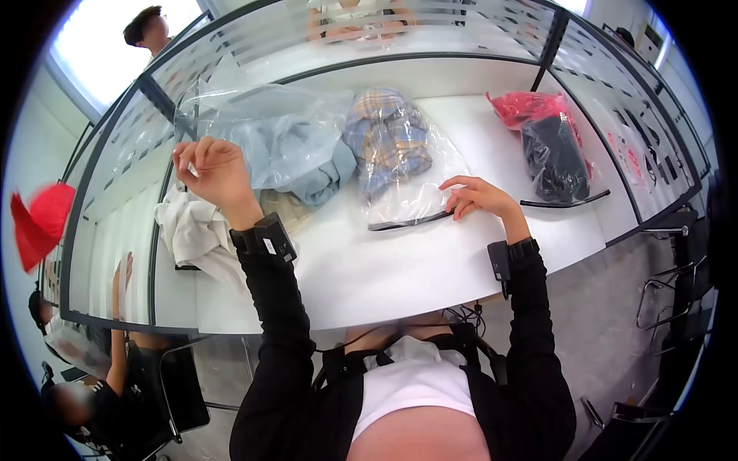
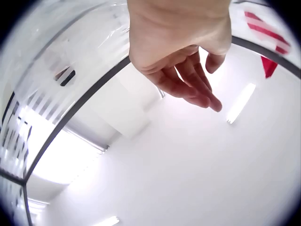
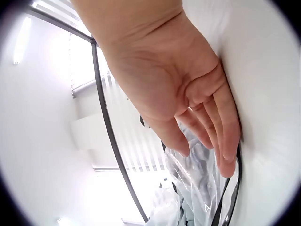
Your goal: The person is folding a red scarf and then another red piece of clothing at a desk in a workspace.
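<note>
My left hand [image 1: 217,178] is raised over the left side of the table, fingers loosely bent, holding nothing; the left wrist view shows it against the ceiling. Behind it lies a large clear plastic bag [image 1: 223,107] with a light blue garment [image 1: 319,180]. Crumpled white cloth [image 1: 192,227] sits below that hand. My right hand [image 1: 486,200] rests low, relaxed fingers right at the black-edged opening of a clear bag [image 1: 407,206]. Inside this bag is a folded plaid garment [image 1: 392,138] in blue and tan. The right wrist view shows the thumb apart from the fingers.
A clear bag with black and pink-red items [image 1: 553,154] lies at the right on the white table [image 1: 369,284]. Dark-framed clear partitions [image 1: 550,46] enclose the back and sides. Other people are beyond them, and a red object [image 1: 46,219] appears at far left.
</note>
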{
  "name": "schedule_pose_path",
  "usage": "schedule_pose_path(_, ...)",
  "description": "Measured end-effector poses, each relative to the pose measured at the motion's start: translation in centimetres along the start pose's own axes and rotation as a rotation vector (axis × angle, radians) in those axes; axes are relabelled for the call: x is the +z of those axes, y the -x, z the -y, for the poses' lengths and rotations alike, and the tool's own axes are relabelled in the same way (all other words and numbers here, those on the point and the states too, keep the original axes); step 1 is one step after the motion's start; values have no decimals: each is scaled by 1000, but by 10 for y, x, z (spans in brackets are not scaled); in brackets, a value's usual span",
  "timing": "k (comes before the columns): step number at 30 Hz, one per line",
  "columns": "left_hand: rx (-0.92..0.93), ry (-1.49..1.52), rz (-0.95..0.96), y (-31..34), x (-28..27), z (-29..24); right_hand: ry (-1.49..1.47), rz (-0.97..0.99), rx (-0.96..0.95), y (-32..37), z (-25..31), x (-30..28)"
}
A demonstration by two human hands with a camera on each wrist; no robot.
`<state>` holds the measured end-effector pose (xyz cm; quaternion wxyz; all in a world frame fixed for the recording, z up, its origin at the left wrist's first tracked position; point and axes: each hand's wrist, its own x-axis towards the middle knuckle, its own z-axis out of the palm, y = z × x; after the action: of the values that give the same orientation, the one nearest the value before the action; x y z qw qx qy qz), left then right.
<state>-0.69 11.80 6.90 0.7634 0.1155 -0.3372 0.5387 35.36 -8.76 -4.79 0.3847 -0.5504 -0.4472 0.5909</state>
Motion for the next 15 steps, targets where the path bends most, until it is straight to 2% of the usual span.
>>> schedule_pose_path(4, 5, -108, 27, -3, -4, -8, -18, 8, 3, -2, -2, -1)
schedule_pose_path(15, 17, -177, -1, -7, -16, -22, 33, -8, -4, 0, 3, 2)
